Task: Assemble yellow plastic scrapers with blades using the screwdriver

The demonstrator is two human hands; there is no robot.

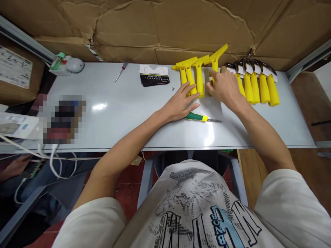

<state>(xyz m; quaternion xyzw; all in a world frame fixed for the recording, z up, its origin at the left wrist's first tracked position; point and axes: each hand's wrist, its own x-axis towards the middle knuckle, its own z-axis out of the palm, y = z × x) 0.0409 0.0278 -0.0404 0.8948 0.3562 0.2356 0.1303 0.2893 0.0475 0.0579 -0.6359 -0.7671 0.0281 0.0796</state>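
Observation:
My right hand (pixel 224 85) is closed around the handle of a yellow T-shaped plastic scraper (pixel 216 57), whose wide head points up and to the right. Several similar yellow scrapers (pixel 200 76) lie side by side just left of it. Across their handles rests my left hand (pixel 181 102), fingers spread and laid flat. A green and yellow screwdriver (pixel 195 116) lies partly under the left hand, its metal shaft pointing right. To the right of my right hand is a row of yellow scrapers (pixel 255 88) with black and white heads.
Black and white printed cards (pixel 154 74) lie left of the scrapers, near tiny screws (pixel 173 89). Farther left are a small screwdriver (pixel 121 71), a white mouse (pixel 74 64) and a blurred-out object with cables. Cardboard (pixel 126 26) walls the back. Another person's hand (pixel 17 167) shows lower left.

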